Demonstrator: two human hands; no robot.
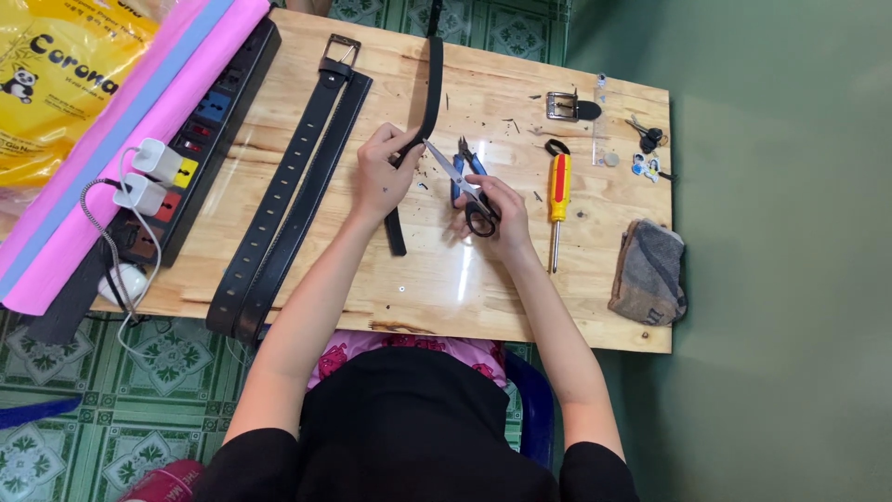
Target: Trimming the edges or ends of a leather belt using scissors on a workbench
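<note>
A black strap (420,121) in the middle of the table (595,316) is being pinched by the left hand (379,177) while scissors (462,184) are being gripped, blades open, by the right hand (497,216), so a careful snip is likely being readied.

On the wooden table (595,316) we count three black belt straps: two (279,214) lying side by side and one (429,84) held in the left hand (379,177). We see one pair of scissors (462,181) in the right hand (497,218), one blue-handled pliers (467,160), one red-and-yellow screwdriver (557,191) and one loose metal buckle (562,106). We also count two white chargers (149,177) in one power strip (218,112), one folded cloth (648,271) and one bunch of keys (646,138).
</note>
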